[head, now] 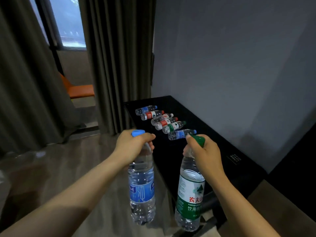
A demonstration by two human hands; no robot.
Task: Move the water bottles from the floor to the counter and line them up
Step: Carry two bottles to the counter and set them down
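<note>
Six water bottles (164, 122) lie side by side in a row on the surface (222, 151), caps toward the wall (239, 65) behind it. The curtains (118, 65) hang left of the surface. Nearer, the left grip (131, 147) holds the left bottle (142, 185) and the right grip (203, 151) holds the right bottle (189, 190), side by side above the floor (51, 168).

Single head-worn wide-angle view, faced forward and down, left hand (133, 147) and right hand (205, 153) sat close under the lens, counter (215, 141) lay farther ahead to the right (verticals leaned at frame edges).

grey curtains (116, 65) | window (68, 23) between them | orange chair (80, 91) below window | grey wall (239, 57)
</note>
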